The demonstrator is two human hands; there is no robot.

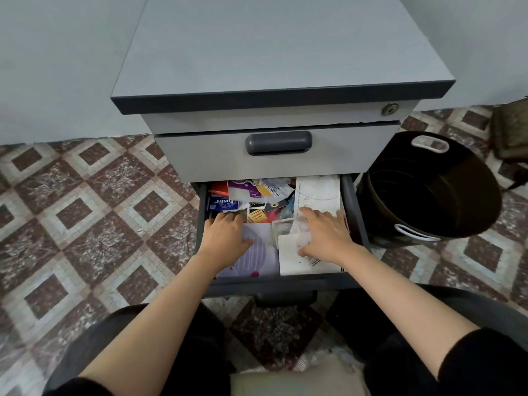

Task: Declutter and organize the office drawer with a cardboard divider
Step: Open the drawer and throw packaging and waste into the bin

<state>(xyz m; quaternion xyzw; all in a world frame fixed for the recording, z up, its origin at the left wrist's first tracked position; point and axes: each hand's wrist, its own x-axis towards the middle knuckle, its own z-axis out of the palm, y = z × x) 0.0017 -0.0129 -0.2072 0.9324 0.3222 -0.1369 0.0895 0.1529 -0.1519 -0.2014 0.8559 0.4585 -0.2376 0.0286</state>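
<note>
In the head view the open drawer [201,224] is packed with loose cards [265,192], a lilac leaflet [261,254] and white sheets [294,262]; no cardboard divider shows. The left hand [225,232] lies flat on the leaflet and the right hand [325,235] spreads wide over the sheets, neither gripping. The litter looks light, thin and slippery, so it is best gathered into stacks and pinched by the edges
</note>
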